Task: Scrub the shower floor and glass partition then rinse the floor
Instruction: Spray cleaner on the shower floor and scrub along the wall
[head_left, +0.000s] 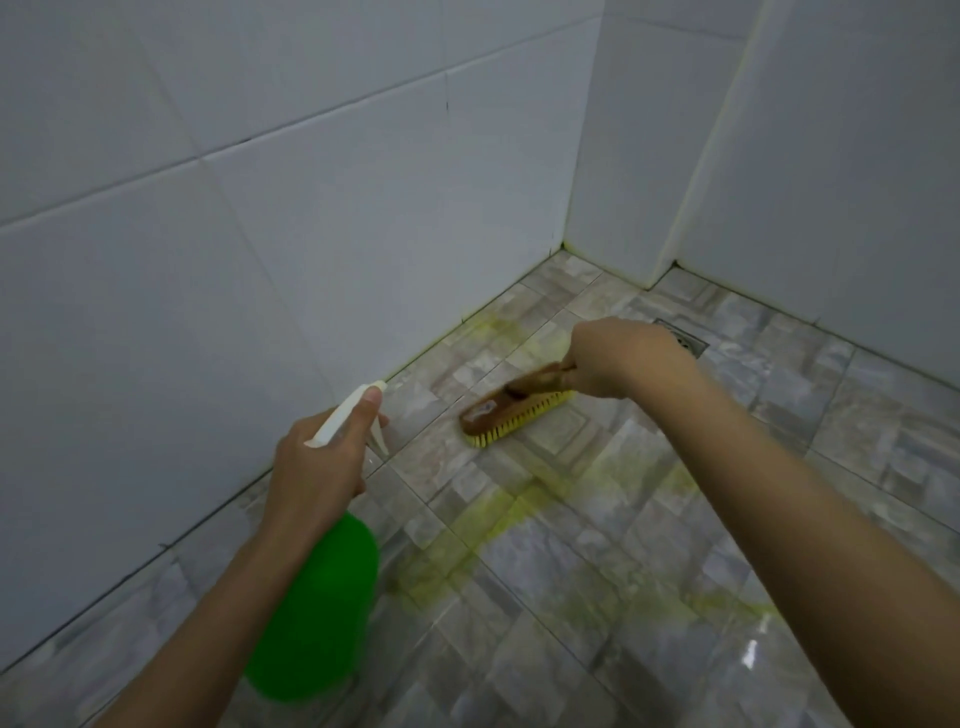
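the right hand (618, 358) grips the brown handle of the scrub brush (511, 410), fingers curled tight round it. its yellow bristles touch the shower floor (831, 395) near the middle of the view. the drain (688, 340) is at 2 o'clock from the brush. at 7 o'clock the left hand (317, 462) holds a green spray bottle (317, 608) by its neck, 1 finger along the white spray head (345, 415). yellow-green smears (498, 514) mark the tiles at 6 o'clock.

Right hand (618, 358) gripping brown scrub brush (511, 410) on tiled floor (597, 545), left hand (317, 462) holding green spray bottle (322, 608)
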